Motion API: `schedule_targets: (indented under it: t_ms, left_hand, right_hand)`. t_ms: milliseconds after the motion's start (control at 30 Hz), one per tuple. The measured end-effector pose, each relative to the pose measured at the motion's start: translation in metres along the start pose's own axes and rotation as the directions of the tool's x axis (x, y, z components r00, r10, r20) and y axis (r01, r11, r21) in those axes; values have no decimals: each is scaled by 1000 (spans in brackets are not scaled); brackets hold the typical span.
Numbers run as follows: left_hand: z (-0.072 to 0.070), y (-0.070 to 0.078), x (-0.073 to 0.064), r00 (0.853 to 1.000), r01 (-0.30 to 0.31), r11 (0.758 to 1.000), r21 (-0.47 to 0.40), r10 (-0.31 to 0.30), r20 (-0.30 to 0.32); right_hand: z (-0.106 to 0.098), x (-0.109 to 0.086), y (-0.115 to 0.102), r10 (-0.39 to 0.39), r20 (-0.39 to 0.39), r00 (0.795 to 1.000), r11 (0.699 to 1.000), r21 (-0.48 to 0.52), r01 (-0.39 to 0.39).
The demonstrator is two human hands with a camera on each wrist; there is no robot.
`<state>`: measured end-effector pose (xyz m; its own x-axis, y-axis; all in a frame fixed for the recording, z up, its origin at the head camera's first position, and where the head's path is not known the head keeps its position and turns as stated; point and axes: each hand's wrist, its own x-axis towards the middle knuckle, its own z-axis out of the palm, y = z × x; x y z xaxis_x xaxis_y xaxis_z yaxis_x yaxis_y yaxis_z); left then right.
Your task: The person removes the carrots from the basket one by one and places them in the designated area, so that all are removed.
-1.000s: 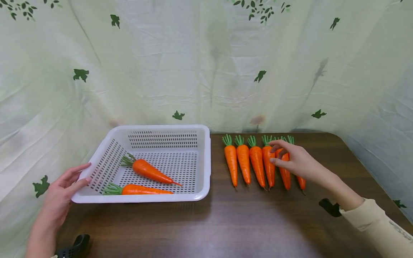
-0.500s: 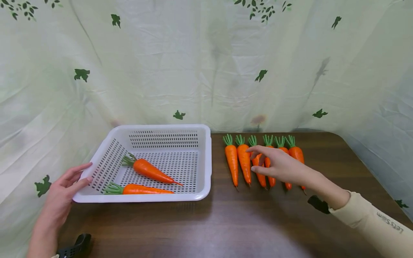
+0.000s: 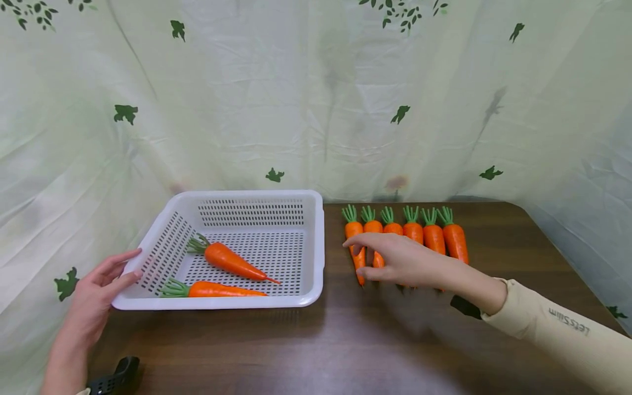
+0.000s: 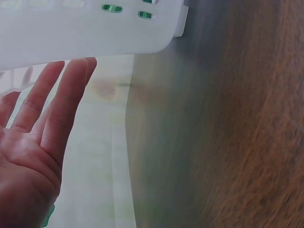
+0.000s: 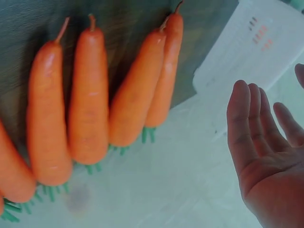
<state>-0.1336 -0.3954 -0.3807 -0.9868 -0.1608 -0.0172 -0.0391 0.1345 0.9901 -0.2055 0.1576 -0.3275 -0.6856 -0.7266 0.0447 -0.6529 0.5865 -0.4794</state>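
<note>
A white perforated plastic basket point(image 3: 217, 303) stands at left, with two orange carrots with green tops inside. One carrot point(image 3: 229, 260) lies slanting, the other point(image 3: 212, 289) along the near wall. My left hand point(image 3: 91, 296) holds the basket's left rim, its thumb lapping over the edge and its fingers against the outer side. In the left wrist view those fingers point(image 4: 61, 104) reach up to the white wall. My right hand point(image 3: 395, 255) hovers over a row of several carrots point(image 3: 455, 241), thumb and fingers apart, nothing between them. It hides the middles of most of these carrots.
The dark brown wooden table point(image 3: 296, 351) carries everything. A pale curtain point(image 3: 316, 109) with green leaf prints hangs behind the table and around its sides. A black strap point(image 3: 116, 378) sits by the left wrist.
My right hand has moved left along the row, from the right-hand carrots to over the leftmost ones. My left hand and the basket keep their places.
</note>
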Motion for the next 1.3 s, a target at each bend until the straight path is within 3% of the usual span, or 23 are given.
schedule_targets:
  t_ms: [133,433,900,1300]
  left_hand:
    - [-1,0,0,1000,-2,1000,4,2,0]
    - [0,1,-1,1000,2,1000,31,-2,-10]
    - [1,2,-2,1000,-1,996,90,3,-25]
    - [1,1,-2,1000,-7,999,53,7,-15]
  right_hand:
    - [2,5,-9,-32,10,999,999,-27,32]
    - [-3,16,-28,-69,5,998,997,27,69]
    - [-14,47,-52,-231,24,973,970,-73,232]
    - [-7,82,-73,-256,133,958,962,-68,266]
